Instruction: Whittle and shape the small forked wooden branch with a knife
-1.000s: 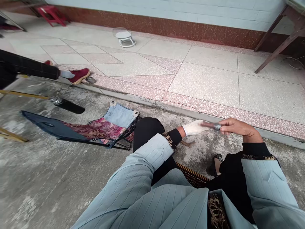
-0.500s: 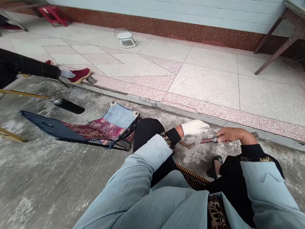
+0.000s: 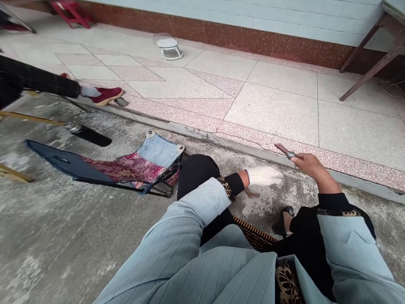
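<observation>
My left hand (image 3: pixel 265 175), in a white knitted glove, is low over the concrete with its fingers pressed together. What it holds, if anything, is hidden under the glove. Just below the glove's wrist side, a bent brown stick-like piece (image 3: pixel 252 194) shows, mostly covered by my sleeve. My bare right hand (image 3: pixel 307 164) is closed around a reddish-brown, narrow tool (image 3: pixel 282 149) with a coil of metal wire around it. Its free end points up and left toward the step, apart from my left hand; the other end is hidden.
A low folding chair (image 3: pixel 126 169) with patterned cloth is on my left. Behind it are another person's leg and red shoe (image 3: pixel 108 95). A raised tiled step (image 3: pixel 202 109) runs across the front, with a small white stool (image 3: pixel 171 48) and wooden table legs (image 3: pixel 363 80).
My right hand has risen and swung its tool from nearly level to pointing up and left. The gloved left hand has shifted slightly right and down.
</observation>
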### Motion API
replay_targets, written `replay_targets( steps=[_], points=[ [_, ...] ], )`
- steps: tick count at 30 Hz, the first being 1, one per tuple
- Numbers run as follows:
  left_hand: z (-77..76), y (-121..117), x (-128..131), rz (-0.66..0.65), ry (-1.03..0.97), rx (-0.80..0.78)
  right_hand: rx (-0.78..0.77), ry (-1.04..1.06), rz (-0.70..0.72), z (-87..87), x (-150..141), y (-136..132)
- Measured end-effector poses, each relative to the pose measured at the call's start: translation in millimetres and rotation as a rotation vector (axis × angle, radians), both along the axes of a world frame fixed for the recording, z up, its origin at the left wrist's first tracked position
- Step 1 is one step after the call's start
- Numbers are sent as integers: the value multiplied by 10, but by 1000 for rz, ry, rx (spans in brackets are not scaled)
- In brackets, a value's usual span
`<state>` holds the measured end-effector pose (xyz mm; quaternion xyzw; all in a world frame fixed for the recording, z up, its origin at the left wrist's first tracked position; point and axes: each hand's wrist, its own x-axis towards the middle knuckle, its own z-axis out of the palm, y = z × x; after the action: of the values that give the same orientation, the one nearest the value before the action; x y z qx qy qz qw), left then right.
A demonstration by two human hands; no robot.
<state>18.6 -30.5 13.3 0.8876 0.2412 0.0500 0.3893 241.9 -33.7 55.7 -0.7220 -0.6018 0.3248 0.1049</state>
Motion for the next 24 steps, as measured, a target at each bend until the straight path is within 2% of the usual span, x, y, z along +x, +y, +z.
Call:
replay_targets(
  steps=[2, 4, 7, 8, 10, 12, 16, 18, 21, 23, 24],
  points=[
    [38, 26, -8, -6, 15, 48, -86, -160, 128, 5, -2, 1],
    [109, 76, -35, 16, 24, 78, -282, -126, 333, 43, 6, -33],
    [222, 157, -83, 45, 13, 82, -588, 199, 658, 154, -1, -126],
    [250, 177, -93, 53, 7, 80, -627, 311, 729, 203, -7, -159],
    [283, 198, -97, 72, -5, 74, -590, 473, 784, 304, -13, -215],
    [288, 189, -82, 92, -12, 67, -460, 586, 715, 389, 1, -250],
    [270, 109, -51, 102, -9, 50, -114, 692, 342, 431, 48, -216],
    [274, 67, -61, 95, -10, 41, -33, 572, 208, 377, 43, -140],
    [313, 47, -111, 90, -22, 33, -16, 181, 104, 248, -8, -16],
    [356, 66, -155, 91, -37, 27, -92, -19, 155, 174, -55, 27],
    [380, 82, -175, 91, -48, 24, -178, -40, 242, 152, -77, 29]
  ],
)
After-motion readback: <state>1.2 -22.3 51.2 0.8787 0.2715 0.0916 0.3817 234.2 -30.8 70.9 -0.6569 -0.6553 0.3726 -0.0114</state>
